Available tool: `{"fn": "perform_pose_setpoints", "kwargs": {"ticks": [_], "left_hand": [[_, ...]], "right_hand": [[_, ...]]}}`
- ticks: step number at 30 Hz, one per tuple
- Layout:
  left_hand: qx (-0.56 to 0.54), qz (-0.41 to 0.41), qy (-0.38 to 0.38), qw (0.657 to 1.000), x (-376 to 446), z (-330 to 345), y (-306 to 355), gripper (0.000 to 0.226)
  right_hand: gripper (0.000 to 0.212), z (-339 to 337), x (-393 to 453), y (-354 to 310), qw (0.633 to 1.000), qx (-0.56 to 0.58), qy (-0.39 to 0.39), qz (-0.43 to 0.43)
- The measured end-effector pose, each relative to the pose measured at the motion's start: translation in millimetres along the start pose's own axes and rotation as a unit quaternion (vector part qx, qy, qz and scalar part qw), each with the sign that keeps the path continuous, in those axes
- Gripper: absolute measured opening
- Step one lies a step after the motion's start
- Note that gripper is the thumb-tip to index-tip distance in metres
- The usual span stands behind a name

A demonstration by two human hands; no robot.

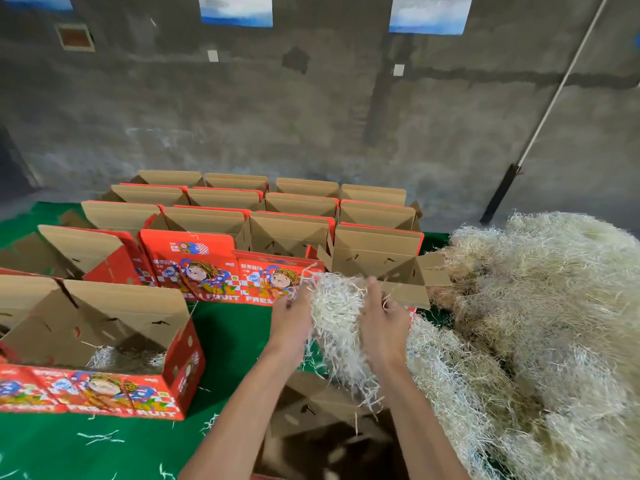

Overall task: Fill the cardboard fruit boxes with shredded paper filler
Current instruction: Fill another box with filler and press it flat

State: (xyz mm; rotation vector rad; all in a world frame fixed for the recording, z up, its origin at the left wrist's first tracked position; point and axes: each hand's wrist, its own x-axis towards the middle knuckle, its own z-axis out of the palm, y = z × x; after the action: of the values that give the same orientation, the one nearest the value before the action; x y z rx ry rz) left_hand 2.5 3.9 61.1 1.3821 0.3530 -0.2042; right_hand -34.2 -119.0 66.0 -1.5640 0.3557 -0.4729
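Both hands, left hand (pixel 291 318) and right hand (pixel 382 325), are gripping a clump of shredded paper (pixel 337 320) above an open box (pixel 311 420); green floor (pixel 228 341) is lying leftward, the paper pile (pixel 540 306) rightward.

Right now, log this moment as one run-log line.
left hand + right hand: holding shredded paper clump | under it: open box | pile: right | near-left box: some filler
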Motion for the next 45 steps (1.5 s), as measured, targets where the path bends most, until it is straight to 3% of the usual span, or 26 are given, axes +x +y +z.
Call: {"fn": "perform_pose_setpoints", "kwargs": {"ticks": [1, 3, 6, 8, 13, 16, 19, 24, 26, 30, 34, 39, 42, 45], "left_hand": [[-0.035, -0.001, 0.005, 0.999, 4, -3, 4, 0.033], [-0.083, 0.015, 0.011, 0.996, 6, -3, 4, 0.03], [-0.009, 0.044, 0.01, 0.999, -9, 10, -9, 0.026], [-0.001, 0.058, 0.003, 0.998, -21, 11, -13, 0.028], [-0.039, 0.049, 0.069, 0.996, -9, 0, -2, 0.034], [-0.035, 0.059, 0.033, 0.997, -19, 8, -12, 0.036], [-0.053, 0.025, 0.057, 0.997, -9, -3, -5, 0.032], [-0.036, 0.107, 0.031, 0.993, -23, 14, -4, 0.056], [-0.03, 0.089, 0.049, 0.994, -17, 5, 6, 0.046], [-0.017, 0.138, 0.06, 0.988, -21, 17, 0, 0.039], [-0.037, 0.085, 0.085, 0.992, -9, 5, 9, 0.037], [-0.077, 0.078, 0.048, 0.993, -18, 22, -6, 0.034], [-0.085, 0.042, 0.096, 0.991, -2, 2, 1, 0.03], [-0.067, 0.053, 0.074, 0.994, -4, 11, -11, 0.035]], "right_hand": [[0.053, -3, 4, 1, 1.0, 0.003, 0.0, 0.003], [0.052, 0, 3, -1, 1.0, 0.014, 0.001, -0.019], [0.062, 21, -9, -3, 0.997, -0.036, 0.008, -0.064], [0.066, 23, -11, -4, 0.994, -0.075, 0.001, -0.079], [0.054, 13, -7, -1, 0.997, -0.043, 0.007, -0.062], [0.055, 19, -14, -4, 0.997, -0.029, 0.011, -0.064], [0.052, 6, -5, -3, 0.999, -0.014, 0.002, -0.035], [0.048, 14, -4, -9, 0.998, -0.01, 0.036, -0.048], [0.05, 1, 4, -9, 0.999, -0.003, 0.028, -0.034], [0.047, 11, -4, -13, 0.998, 0.014, 0.033, -0.05], [0.046, -3, 8, -12, 0.999, 0.008, 0.047, -0.022], [0.051, 12, -3, -11, 0.998, 0.001, 0.062, -0.028], [0.049, -9, 13, -6, 0.996, -0.008, 0.082, -0.015], [0.049, 4, 1, -5, 0.998, -0.003, 0.064, -0.025]]}}
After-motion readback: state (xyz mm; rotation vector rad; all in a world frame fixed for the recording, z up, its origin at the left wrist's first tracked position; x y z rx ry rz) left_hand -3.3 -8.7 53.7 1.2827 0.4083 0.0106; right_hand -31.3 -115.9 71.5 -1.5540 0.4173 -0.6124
